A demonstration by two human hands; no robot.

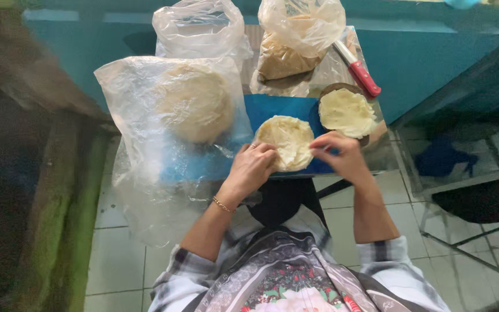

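At the near edge of the blue board (278, 107), right in front of the person, a thin pale wrapper (287, 138) lies flat, round, so it has no long axis to speak of. Both hands meet it from the near side: the left hand (253, 164) pinches its rim at about 8 o'clock, the right hand (337, 153) pinches at about 4 o'clock, fingers closed on the edge, the two hands apart with the wrapper's near arc between them. Neither is clearly nearer; each touches the rim, and the bulk of the wrapper lies toward 12 o'clock from both. A thin bracelet (222, 204) sits on the left wrist. At 1 o'clock from the wrapper, just beside it, a dark dish (342, 88) carries a second pale round (346, 112). Beyond that, at 1 o'clock again, a red-handled knife (358, 69) lies slanted, handle toward the right. At 10 o'clock from the wrapper a stack of rounds (194, 101) sits inside a clear bag (140, 167) that spills over the bench's near edge. At 12 o'clock, farther back, a bag of brown filling (287, 55) stands beside another bag (200, 26), whose contents I cannot tell.
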